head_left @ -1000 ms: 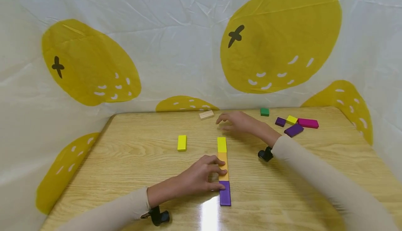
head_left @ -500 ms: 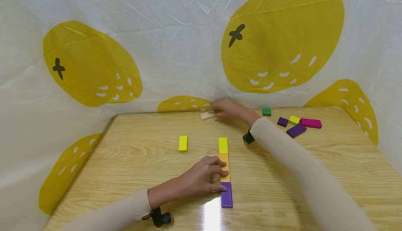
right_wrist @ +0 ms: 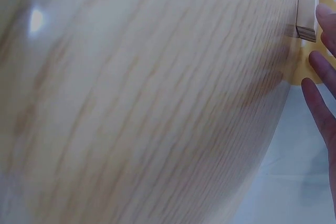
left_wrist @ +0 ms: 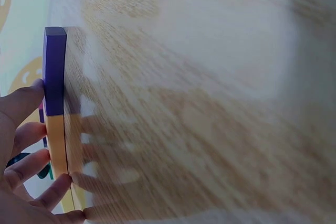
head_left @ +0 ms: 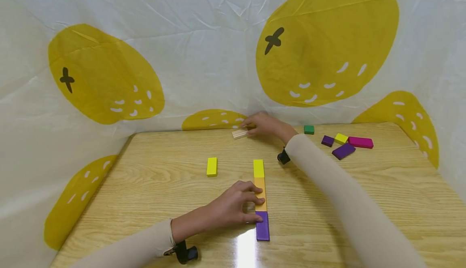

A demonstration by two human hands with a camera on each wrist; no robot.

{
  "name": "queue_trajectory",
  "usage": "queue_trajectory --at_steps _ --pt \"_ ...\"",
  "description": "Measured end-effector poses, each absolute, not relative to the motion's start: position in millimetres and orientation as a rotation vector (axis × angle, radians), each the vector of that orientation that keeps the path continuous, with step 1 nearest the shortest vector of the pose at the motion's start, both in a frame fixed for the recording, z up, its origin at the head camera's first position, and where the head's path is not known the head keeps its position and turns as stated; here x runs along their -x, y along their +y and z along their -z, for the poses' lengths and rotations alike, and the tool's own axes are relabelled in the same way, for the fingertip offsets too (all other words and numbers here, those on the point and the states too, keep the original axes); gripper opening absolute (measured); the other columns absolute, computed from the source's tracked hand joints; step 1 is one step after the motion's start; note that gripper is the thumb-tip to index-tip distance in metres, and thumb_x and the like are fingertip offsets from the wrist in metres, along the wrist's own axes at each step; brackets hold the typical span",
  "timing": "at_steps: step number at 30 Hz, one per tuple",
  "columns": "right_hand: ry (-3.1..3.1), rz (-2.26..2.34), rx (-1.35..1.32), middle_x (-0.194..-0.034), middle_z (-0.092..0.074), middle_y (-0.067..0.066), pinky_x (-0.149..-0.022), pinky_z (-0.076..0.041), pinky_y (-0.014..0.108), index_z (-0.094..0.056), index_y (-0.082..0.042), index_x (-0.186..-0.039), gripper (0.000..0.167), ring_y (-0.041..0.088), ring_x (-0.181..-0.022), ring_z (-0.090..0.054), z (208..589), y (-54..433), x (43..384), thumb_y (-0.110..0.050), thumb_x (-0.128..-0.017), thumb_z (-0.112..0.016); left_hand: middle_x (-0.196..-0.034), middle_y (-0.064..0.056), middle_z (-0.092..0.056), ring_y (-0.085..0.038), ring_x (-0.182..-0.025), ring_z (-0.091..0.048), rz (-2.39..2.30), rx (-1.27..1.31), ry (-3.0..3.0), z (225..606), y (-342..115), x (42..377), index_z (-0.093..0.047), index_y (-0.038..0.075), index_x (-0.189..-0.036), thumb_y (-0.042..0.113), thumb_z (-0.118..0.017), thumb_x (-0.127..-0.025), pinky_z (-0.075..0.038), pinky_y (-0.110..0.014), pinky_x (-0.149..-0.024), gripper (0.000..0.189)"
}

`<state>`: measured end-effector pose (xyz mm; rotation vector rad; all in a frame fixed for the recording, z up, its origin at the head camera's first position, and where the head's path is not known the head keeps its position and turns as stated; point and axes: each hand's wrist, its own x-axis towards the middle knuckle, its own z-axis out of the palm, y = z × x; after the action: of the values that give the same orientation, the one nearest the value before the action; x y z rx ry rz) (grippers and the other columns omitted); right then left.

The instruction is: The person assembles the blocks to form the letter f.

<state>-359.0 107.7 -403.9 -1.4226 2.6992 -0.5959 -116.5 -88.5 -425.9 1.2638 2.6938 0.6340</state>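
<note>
In the head view, a yellow block (head_left: 258, 168), an orange block (head_left: 260, 183) and a purple block (head_left: 263, 231) lie end to end in one straight row. My left hand (head_left: 229, 205) rests spread fingertips on the orange block and its thumb on the purple one; the left wrist view shows the thumb against the purple block (left_wrist: 54, 72). At the table's back edge, my right hand (head_left: 265, 124) reaches over the right end of a plain wooden block (head_left: 238, 133). The right wrist view shows a digit at this wooden block (right_wrist: 306, 3), other fingers spread beside it.
Another yellow block (head_left: 212, 166) lies left of the row. At the back right are a green block (head_left: 309, 130), a small dark purple block (head_left: 327, 141), a yellow block (head_left: 341, 139), a magenta block (head_left: 360, 142) and a longer purple block (head_left: 344, 151). A patterned curtain (head_left: 204, 69) hangs behind the table.
My right hand has moved left and back to the plain wooden block, which stays in place. Over the last half second it has barely shifted. The left hand stays on the row.
</note>
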Motion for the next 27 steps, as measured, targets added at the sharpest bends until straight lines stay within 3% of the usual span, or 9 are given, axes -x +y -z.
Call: queue_trajectory --at_steps 5,11,17,22,27 --pt "2.694 0.593 1.403 -0.125 -0.07 0.015 -0.096 -0.052 0.048 -0.07 -0.004 -0.129 0.037 0.032 -0.111 -0.066 402.8 107.7 358.5 -0.015 -0.094 -0.075 -0.138 0.003 -0.059 -0.015 -0.129 -0.051 -0.635 -1.264 2.697 425.5 -87.6 116.7 -0.074 0.017 -0.124 0.042 -0.082 -0.086 -0.042 -0.032 -0.112 0.046" --pt "2.682 0.593 1.44 -0.115 -0.073 0.011 -0.084 -0.053 0.041 -0.071 -0.005 -0.127 0.036 0.024 -0.09 -0.063 408.3 108.2 360.5 -0.014 -0.093 -0.076 -0.138 0.003 -0.06 -0.014 -0.129 -0.051 -0.632 -1.264 2.695 425.4 -86.5 116.6 -0.074 0.018 -0.124 0.042 -0.082 -0.085 -0.042 -0.031 -0.111 0.047" --pt "2.727 0.601 1.424 -0.113 -0.075 0.009 -0.085 -0.053 0.041 -0.074 -0.006 -0.124 0.034 0.023 -0.09 -0.063 411.6 106.8 361.3 -0.015 -0.091 -0.078 -0.138 0.003 -0.06 -0.015 -0.129 -0.051 -0.627 -1.256 2.697 425.1 -86.6 115.6 -0.074 0.018 -0.125 0.041 -0.083 -0.085 -0.042 -0.031 -0.111 0.047" --pt "2.755 0.666 1.403 -0.1 -0.075 0.007 -0.08 -0.052 0.038 -0.076 -0.006 -0.12 0.032 0.02 -0.083 -0.06 411.4 108.1 361.5 -0.014 -0.089 -0.08 -0.138 0.003 -0.06 -0.014 -0.129 -0.051 -0.634 -1.263 2.697 427.1 -86.8 115.6 -0.074 0.017 -0.125 0.041 -0.083 -0.085 -0.042 -0.031 -0.112 0.047" --pt "2.713 0.799 1.37 -0.106 -0.076 0.009 -0.086 -0.058 0.037 -0.077 -0.005 -0.117 0.032 0.023 -0.092 -0.07 410.4 113.4 358.2 -0.011 -0.087 -0.082 -0.138 0.003 -0.06 -0.014 -0.129 -0.051 -0.627 -1.265 2.706 429.7 -87.7 115.8 -0.074 0.018 -0.124 0.042 -0.082 -0.085 -0.042 -0.031 -0.112 0.047"
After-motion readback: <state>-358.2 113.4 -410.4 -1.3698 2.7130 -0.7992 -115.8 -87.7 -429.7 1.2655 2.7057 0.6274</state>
